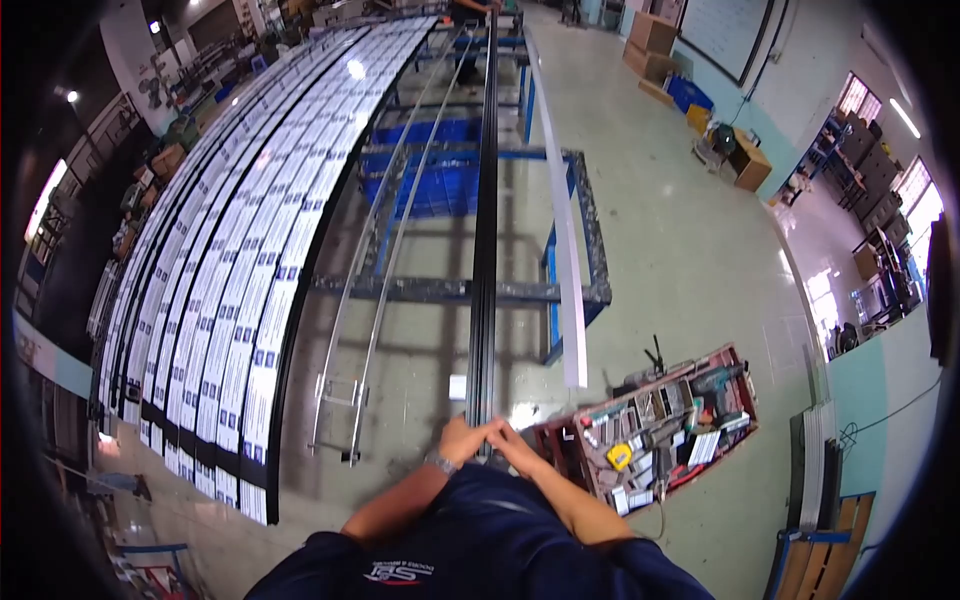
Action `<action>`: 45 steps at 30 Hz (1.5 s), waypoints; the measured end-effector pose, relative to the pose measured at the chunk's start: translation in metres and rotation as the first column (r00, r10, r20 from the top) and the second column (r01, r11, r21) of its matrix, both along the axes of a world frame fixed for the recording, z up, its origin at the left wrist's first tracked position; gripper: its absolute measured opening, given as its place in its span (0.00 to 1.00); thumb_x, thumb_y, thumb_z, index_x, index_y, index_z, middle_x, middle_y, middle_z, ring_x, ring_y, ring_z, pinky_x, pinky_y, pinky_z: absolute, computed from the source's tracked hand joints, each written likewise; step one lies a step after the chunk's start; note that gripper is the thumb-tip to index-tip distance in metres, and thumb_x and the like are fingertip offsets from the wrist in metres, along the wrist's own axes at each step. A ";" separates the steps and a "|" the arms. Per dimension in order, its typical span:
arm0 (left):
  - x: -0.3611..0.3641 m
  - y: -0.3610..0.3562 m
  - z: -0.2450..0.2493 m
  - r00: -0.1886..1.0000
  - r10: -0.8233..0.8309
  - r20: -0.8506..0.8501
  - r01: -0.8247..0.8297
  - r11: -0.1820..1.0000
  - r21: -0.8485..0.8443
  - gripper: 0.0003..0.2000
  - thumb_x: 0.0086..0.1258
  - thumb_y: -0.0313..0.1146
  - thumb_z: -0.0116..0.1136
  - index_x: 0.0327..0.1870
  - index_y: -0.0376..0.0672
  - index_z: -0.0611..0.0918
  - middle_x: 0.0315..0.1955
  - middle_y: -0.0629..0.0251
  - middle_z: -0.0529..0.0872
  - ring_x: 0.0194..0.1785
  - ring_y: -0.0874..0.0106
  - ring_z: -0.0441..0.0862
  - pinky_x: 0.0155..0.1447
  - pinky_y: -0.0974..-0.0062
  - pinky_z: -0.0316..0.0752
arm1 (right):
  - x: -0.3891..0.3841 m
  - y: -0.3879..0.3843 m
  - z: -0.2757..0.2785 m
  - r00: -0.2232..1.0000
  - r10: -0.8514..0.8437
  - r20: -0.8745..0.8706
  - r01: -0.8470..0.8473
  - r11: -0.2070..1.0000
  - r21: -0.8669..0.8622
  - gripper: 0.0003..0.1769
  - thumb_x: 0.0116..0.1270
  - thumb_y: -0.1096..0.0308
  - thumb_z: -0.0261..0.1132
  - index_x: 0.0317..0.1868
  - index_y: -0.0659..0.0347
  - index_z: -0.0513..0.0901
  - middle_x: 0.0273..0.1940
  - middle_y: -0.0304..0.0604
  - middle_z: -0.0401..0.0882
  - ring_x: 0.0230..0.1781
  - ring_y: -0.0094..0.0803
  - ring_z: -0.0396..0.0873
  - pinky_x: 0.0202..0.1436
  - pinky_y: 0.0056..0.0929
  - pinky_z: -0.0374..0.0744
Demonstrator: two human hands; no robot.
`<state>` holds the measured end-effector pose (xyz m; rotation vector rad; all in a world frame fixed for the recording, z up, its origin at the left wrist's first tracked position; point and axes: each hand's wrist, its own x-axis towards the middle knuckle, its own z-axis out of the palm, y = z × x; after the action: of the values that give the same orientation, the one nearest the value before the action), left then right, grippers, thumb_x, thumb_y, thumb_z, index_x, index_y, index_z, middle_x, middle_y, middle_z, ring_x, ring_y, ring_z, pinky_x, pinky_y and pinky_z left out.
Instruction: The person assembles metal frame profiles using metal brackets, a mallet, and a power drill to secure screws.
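A long black grooved metal profile point(484, 250) runs straight away from my body over the blue-framed rack. My left hand point(462, 440) is closed around its near end, just in front of my waist, with a watch on that wrist. From the other side my right hand point(509, 447) closes on the same end, its fingers meeting those of the left. The undersides of both grips are hidden. Right of the black profile, a long white profile point(560, 220) lies along the rack.
Several film-covered profiles point(240, 300) lie in rows at left. Two thin metal rails point(385, 270) cross the dark rack frame point(430, 290); a blue crate point(430, 190) sits below. A toolbox point(740, 420) full of tools stands at right. At the far end stands another person point(468, 12).
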<state>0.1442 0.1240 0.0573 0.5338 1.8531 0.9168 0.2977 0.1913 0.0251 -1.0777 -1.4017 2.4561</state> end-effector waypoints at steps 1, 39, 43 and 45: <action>-0.002 -0.001 -0.006 1.000 0.013 0.018 -0.014 0.997 0.079 0.27 0.60 0.58 0.71 0.48 0.42 0.90 0.40 0.52 0.92 0.46 0.59 0.90 0.52 0.62 0.82 | -0.003 -0.005 -0.015 1.000 0.007 0.003 -0.007 1.000 -0.019 0.55 0.70 0.40 0.67 0.83 0.58 0.46 0.79 0.54 0.56 0.78 0.46 0.60 0.76 0.46 0.66; -0.078 -0.028 -0.030 0.864 0.236 0.444 -0.284 0.958 0.043 0.25 0.76 0.50 0.61 0.53 0.32 0.83 0.43 0.59 0.90 0.44 0.68 0.90 0.49 0.70 0.84 | 0.078 0.001 0.038 0.953 -0.070 0.295 -0.078 0.883 0.463 0.38 0.63 0.53 0.75 0.68 0.65 0.76 0.52 0.59 0.86 0.52 0.44 0.86 0.58 0.38 0.82; -0.091 -0.033 -0.030 0.868 0.243 0.432 -0.265 0.964 -0.010 0.26 0.74 0.53 0.62 0.52 0.34 0.83 0.41 0.60 0.90 0.42 0.68 0.90 0.48 0.69 0.86 | 0.134 -0.003 -0.001 0.852 -0.302 0.427 0.024 0.838 0.544 0.37 0.63 0.50 0.75 0.65 0.66 0.78 0.47 0.55 0.87 0.45 0.41 0.87 0.51 0.36 0.83; -0.096 -0.039 -0.054 0.869 0.273 0.412 -0.291 0.957 -0.020 0.24 0.73 0.54 0.63 0.52 0.39 0.84 0.41 0.64 0.89 0.39 0.71 0.88 0.44 0.69 0.83 | 0.155 -0.004 -0.025 0.860 -0.313 0.403 0.036 0.825 0.565 0.36 0.64 0.52 0.75 0.64 0.68 0.78 0.41 0.48 0.87 0.38 0.33 0.85 0.47 0.31 0.82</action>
<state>0.0482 0.0848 0.0030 0.0755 1.5459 1.1664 0.4530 0.1870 0.0002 -1.6293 -1.8596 1.5365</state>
